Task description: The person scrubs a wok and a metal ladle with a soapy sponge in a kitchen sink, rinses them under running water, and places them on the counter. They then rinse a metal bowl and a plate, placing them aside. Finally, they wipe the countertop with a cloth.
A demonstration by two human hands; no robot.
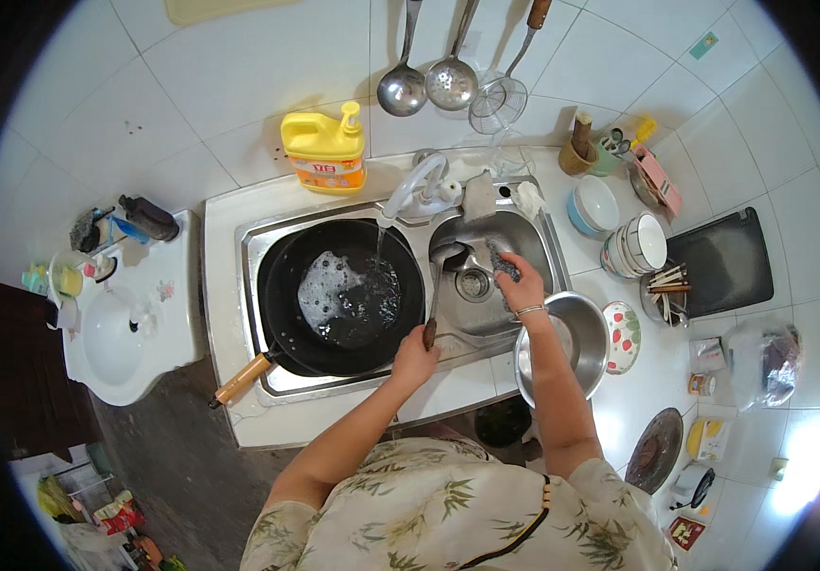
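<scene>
- White-tiled kitchen corner: a steel double sink [256,249] is set in a white counter, and both hands work over its right basin [533,249].
- Left hand [414,360]: I read it as closed around the wooden end of a ladle handle [432,314], at the front rim between the two basins.
- Ladle [448,255]: its bowl lies in the right basin, up and away from the grip, with the shaft running from the hand to the bowl. I judge it stiff, fairly light and wet; the wooden end is the dry, sure place to hold, the metal shaft the slippery one.
- Right hand [522,281]: fingers are curled on a dark scouring pad [502,259], held just right of the ladle bowl and above the drain [474,283]. I judge the pad soft, light and compressible; whether it touches the bowl I cannot tell.
- Left basin: a black wok [343,295] with a wooden handle holds foamy water, and a thin stream falls into it from the white faucet [419,190].
- Counter, right of the hand: a steel mixing bowl [562,344] sits at the front edge.
- Behind the sink: a yellow detergent jug [324,150] stands by the wall, below it hang ladles and skimmers.
</scene>
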